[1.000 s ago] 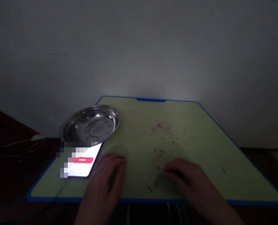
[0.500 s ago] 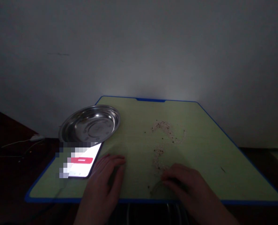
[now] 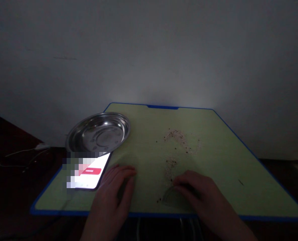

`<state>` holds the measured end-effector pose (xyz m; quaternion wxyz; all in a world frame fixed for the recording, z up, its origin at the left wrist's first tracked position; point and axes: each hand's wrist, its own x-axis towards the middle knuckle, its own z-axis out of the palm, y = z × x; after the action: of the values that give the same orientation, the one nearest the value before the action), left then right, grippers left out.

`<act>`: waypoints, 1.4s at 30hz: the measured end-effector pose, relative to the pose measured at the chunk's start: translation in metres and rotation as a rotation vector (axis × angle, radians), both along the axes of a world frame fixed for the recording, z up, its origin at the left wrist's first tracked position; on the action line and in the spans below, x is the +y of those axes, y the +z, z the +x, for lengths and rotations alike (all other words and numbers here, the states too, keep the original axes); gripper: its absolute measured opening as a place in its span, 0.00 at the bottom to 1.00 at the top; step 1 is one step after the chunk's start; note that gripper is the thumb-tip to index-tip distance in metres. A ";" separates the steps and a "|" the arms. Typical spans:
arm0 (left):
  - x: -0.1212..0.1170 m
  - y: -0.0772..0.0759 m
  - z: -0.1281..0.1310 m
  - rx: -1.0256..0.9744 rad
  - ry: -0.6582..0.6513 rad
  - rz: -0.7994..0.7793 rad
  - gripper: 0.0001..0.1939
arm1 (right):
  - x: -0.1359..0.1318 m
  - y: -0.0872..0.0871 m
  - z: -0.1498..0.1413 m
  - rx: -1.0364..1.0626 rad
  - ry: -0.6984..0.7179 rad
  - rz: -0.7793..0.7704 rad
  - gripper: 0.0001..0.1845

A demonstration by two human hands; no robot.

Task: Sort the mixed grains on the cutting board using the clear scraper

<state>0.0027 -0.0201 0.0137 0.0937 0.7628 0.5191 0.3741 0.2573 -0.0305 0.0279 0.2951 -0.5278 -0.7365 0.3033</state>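
Observation:
My right hand [image 3: 196, 190] is closed in a pinch on a clear, thin piece with a curved edge [image 3: 172, 197], which looks like a see-through protractor. The piece lies low over the table near its front edge. Just beyond my fingertips is a patch of small pale grains [image 3: 171, 170] mixed with dark ones. A second, arched patch of grains [image 3: 177, 135] lies farther back, and a few dark grains [image 3: 159, 201] sit left of the clear piece. My left hand [image 3: 116, 187] rests on the table, fingers stretched, thumb apart, holding nothing, beside the phone.
A shiny metal basin [image 3: 75, 137] stands at the left of the green, blue-rimmed table [image 3: 214, 201]. In front of it lies a lit phone [image 3: 91, 180], partly blurred out. A small dark sliver [image 3: 240, 182] is at the right. Behind rises a grey wall [image 3: 149, 60].
My right hand has shifted slightly away from me with the clear piece, which now shows more plainly. Dark grains by its left edge have moved a little left. My left hand stays put.

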 end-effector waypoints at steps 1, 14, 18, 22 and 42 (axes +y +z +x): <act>0.000 0.000 0.000 -0.001 -0.001 -0.001 0.07 | 0.000 0.000 0.000 -0.003 0.003 0.001 0.09; -0.002 0.003 0.000 -0.039 0.009 -0.010 0.07 | 0.009 0.007 -0.011 -0.045 0.074 0.040 0.10; -0.001 0.003 0.001 -0.045 0.010 -0.008 0.07 | 0.010 0.010 -0.012 -0.052 0.098 0.054 0.09; -0.001 0.002 0.001 -0.038 0.005 -0.019 0.07 | 0.010 0.017 -0.010 -0.066 0.131 0.036 0.08; -0.001 0.005 0.002 -0.055 0.024 -0.014 0.07 | 0.011 0.013 -0.019 -0.042 0.163 0.025 0.08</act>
<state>0.0043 -0.0207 0.0185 0.1088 0.7454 0.5279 0.3924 0.2378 -0.0198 0.0405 0.2606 -0.4683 -0.7868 0.3060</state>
